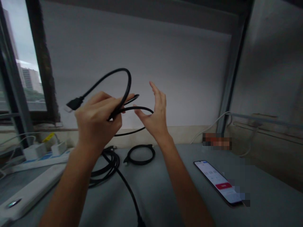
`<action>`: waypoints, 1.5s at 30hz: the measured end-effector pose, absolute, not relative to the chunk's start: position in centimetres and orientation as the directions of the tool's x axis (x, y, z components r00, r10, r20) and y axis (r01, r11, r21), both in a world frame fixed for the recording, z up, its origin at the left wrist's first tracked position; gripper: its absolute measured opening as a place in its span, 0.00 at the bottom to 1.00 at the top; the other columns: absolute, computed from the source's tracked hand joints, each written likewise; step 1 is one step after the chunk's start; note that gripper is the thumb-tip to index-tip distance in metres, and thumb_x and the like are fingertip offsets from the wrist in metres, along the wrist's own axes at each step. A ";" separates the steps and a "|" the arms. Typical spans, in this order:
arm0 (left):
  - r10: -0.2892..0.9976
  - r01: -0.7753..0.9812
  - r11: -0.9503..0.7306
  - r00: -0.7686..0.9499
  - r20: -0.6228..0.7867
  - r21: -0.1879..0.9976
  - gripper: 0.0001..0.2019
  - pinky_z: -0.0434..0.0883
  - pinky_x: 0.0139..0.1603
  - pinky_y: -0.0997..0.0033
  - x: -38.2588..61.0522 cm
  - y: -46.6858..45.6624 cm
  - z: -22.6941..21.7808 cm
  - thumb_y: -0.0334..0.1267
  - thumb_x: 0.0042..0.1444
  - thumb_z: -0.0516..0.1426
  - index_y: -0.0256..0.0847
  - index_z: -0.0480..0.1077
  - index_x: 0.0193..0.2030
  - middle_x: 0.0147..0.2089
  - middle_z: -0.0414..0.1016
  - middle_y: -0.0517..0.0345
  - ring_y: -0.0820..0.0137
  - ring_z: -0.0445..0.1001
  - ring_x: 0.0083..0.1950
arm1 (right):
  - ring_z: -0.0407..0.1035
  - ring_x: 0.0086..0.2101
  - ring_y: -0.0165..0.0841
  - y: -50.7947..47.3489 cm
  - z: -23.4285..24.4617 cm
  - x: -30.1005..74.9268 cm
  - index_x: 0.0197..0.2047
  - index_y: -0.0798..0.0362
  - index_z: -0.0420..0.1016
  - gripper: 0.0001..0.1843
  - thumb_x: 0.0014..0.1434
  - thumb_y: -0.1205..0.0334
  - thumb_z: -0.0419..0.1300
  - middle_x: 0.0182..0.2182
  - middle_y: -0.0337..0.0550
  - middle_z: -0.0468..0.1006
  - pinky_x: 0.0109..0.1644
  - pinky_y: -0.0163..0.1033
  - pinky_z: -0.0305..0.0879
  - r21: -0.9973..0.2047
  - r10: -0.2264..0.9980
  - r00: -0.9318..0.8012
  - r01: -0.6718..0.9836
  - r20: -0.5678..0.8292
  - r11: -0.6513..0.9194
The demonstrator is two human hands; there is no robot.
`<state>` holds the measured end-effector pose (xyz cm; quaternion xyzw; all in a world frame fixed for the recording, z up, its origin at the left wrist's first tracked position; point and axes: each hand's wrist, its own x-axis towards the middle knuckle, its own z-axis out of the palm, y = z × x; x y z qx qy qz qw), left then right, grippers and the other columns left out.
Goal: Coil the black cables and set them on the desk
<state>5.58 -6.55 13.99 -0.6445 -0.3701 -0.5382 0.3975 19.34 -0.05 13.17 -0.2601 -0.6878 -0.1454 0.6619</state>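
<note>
My left hand is closed around a black HDMI cable, raised above the table. One end arches over the hand, and its plug with a pale metal tip sticks out to the left. More of the cable runs from the fingers towards my right hand. That hand is raised with thumb and fingers spread, and the cable passes by its thumb; whether it touches the palm is hidden. Below lie a thick coiled black cable, partly behind my left forearm, and a small coiled black cable.
A smartphone with a lit screen lies on the grey table at right. On the left are a white power strip with plugged-in chargers and a long white device. A white wire hangs at the back right.
</note>
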 end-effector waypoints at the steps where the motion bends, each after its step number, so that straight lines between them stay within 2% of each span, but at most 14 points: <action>1: 0.049 0.909 -0.404 0.138 0.989 -0.107 0.21 0.61 0.32 0.75 5.8 -6.6 13.9 0.28 0.49 0.52 0.55 0.69 0.48 0.29 0.73 0.63 0.72 0.68 0.33 | 0.53 0.55 0.42 -0.2 13.3 19.4 0.61 0.47 0.52 0.35 0.51 0.56 0.58 0.57 0.51 0.60 0.54 0.50 0.54 -0.145 0.152 0.031 0.532 0.988 0.834; 5: 0.031 0.919 -0.389 0.087 0.996 -0.068 0.20 0.62 0.32 0.75 6.0 -6.4 13.7 0.27 0.46 0.51 0.52 0.73 0.43 0.27 0.74 0.63 0.73 0.68 0.31 | 0.60 0.51 0.39 -0.9 13.7 19.4 0.52 0.47 0.65 0.23 0.52 0.56 0.58 0.51 0.48 0.68 0.50 0.47 0.59 -0.151 0.128 0.082 0.419 0.988 0.895; 8: 0.000 0.914 -0.402 0.067 0.998 -0.061 0.18 0.62 0.31 0.76 6.0 -6.0 13.4 0.27 0.45 0.50 0.50 0.75 0.38 0.25 0.73 0.62 0.75 0.67 0.28 | 0.68 0.38 0.33 -1.2 13.6 19.2 0.34 0.51 0.74 0.09 0.52 0.56 0.58 0.35 0.44 0.76 0.40 0.39 0.64 -0.185 0.175 0.060 0.320 0.983 0.929; 11: -0.034 0.897 -0.439 0.048 0.998 -0.058 0.15 0.63 0.32 0.78 6.0 -5.7 13.1 0.27 0.45 0.50 0.48 0.75 0.32 0.25 0.73 0.62 0.76 0.68 0.29 | 0.65 0.21 0.26 -1.6 13.4 18.8 0.17 0.53 0.71 0.20 0.55 0.52 0.54 0.16 0.37 0.70 0.28 0.33 0.61 -0.312 0.319 0.011 0.236 0.948 0.920; 13: -0.079 0.879 -0.470 0.046 0.996 -0.078 0.15 0.64 0.33 0.79 6.0 -5.6 13.1 0.26 0.45 0.50 0.46 0.75 0.31 0.26 0.73 0.62 0.76 0.70 0.30 | 0.61 0.16 0.24 -1.7 13.3 18.7 0.12 0.53 0.67 0.25 0.55 0.50 0.53 0.10 0.35 0.64 0.23 0.31 0.57 -0.381 0.395 -0.020 0.217 0.919 0.899; 16: -0.033 0.851 -0.525 -0.034 0.999 0.012 0.14 0.65 0.35 0.80 6.0 -5.5 13.2 0.26 0.44 0.51 0.45 0.74 0.33 0.28 0.74 0.63 0.77 0.70 0.31 | 0.60 0.14 0.24 -1.8 13.3 18.9 0.11 0.53 0.66 0.26 0.55 0.49 0.53 0.08 0.34 0.63 0.21 0.31 0.55 -0.432 0.440 0.018 0.232 0.898 0.871; 22: 0.265 0.671 -0.638 -0.268 0.926 0.377 0.16 0.66 0.34 0.79 6.3 -3.9 13.2 0.39 0.47 0.55 0.46 0.69 0.46 0.35 0.74 0.61 0.76 0.70 0.32 | 0.61 0.15 0.25 -2.2 13.8 19.5 0.12 0.53 0.66 0.26 0.55 0.48 0.52 0.10 0.36 0.64 0.20 0.31 0.54 -0.485 0.449 0.188 0.245 0.873 0.840; 26: 0.450 0.468 -0.671 -0.358 0.818 0.574 0.16 0.67 0.30 0.77 6.3 -2.2 12.9 0.50 0.47 0.55 0.38 0.72 0.30 0.29 0.74 0.57 0.75 0.70 0.28 | 0.60 0.14 0.23 -2.4 14.3 19.6 0.14 0.53 0.65 0.25 0.57 0.49 0.50 0.11 0.35 0.65 0.19 0.30 0.55 -0.528 0.465 0.319 0.147 0.826 0.837; 30: 0.641 0.181 -0.648 -0.396 0.658 0.740 0.20 0.67 0.29 0.77 6.1 -1.1 12.7 0.53 0.46 0.56 0.37 0.64 0.17 0.20 0.70 0.56 0.73 0.70 0.25 | 0.59 0.13 0.23 -1.2 14.1 19.5 0.15 0.54 0.64 0.24 0.57 0.51 0.48 0.12 0.35 0.66 0.19 0.30 0.56 -0.548 0.509 0.304 0.054 0.805 0.834; 34: 0.671 -0.009 -0.679 -0.413 0.615 0.734 0.22 0.63 0.20 0.77 5.9 -0.8 12.6 0.49 0.50 0.52 0.40 0.52 0.13 0.11 0.59 0.62 0.75 0.64 0.17 | 0.65 0.18 0.26 0.8 13.3 19.6 0.18 0.54 0.68 0.17 0.52 0.54 0.54 0.16 0.37 0.70 0.23 0.32 0.61 -0.573 0.550 0.168 0.164 0.818 0.803; 38: 0.587 0.134 -0.670 -0.507 0.631 0.730 0.19 0.48 0.13 0.78 5.7 -1.3 12.6 0.42 0.51 0.53 0.39 0.55 0.13 0.10 0.52 0.66 0.79 0.52 0.12 | 0.68 0.24 0.30 1.3 13.1 19.7 0.23 0.54 0.71 0.09 0.46 0.57 0.60 0.19 0.38 0.72 0.30 0.35 0.64 -0.501 0.461 0.197 0.360 0.865 0.787; 40: 0.499 0.310 -0.640 -0.527 0.687 0.703 0.19 0.48 0.15 0.79 5.5 -1.6 12.6 0.43 0.51 0.53 0.37 0.58 0.13 0.11 0.52 0.66 0.81 0.52 0.13 | 0.68 0.24 0.29 0.7 13.2 19.6 0.24 0.53 0.71 0.07 0.44 0.58 0.61 0.20 0.37 0.73 0.30 0.34 0.64 -0.485 0.457 0.164 0.318 0.875 0.815; 42: 0.437 0.435 -0.607 -0.516 0.737 0.665 0.20 0.49 0.17 0.80 5.3 -1.7 12.5 0.44 0.52 0.52 0.36 0.59 0.13 0.12 0.53 0.65 0.83 0.53 0.15 | 0.67 0.21 0.27 -0.4 13.5 19.6 0.20 0.54 0.69 0.09 0.44 0.58 0.60 0.17 0.36 0.71 0.25 0.31 0.63 -0.543 0.549 0.038 0.213 0.835 0.812; 45: 0.453 0.424 -0.615 -0.500 0.738 0.665 0.20 0.50 0.18 0.81 5.0 -1.6 12.5 0.46 0.52 0.50 0.36 0.59 0.15 0.13 0.53 0.65 0.83 0.53 0.16 | 0.60 0.13 0.23 -1.9 13.8 19.7 0.14 0.53 0.63 0.18 0.48 0.54 0.58 0.10 0.33 0.65 0.15 0.28 0.55 -0.717 0.700 -0.284 0.060 0.655 0.695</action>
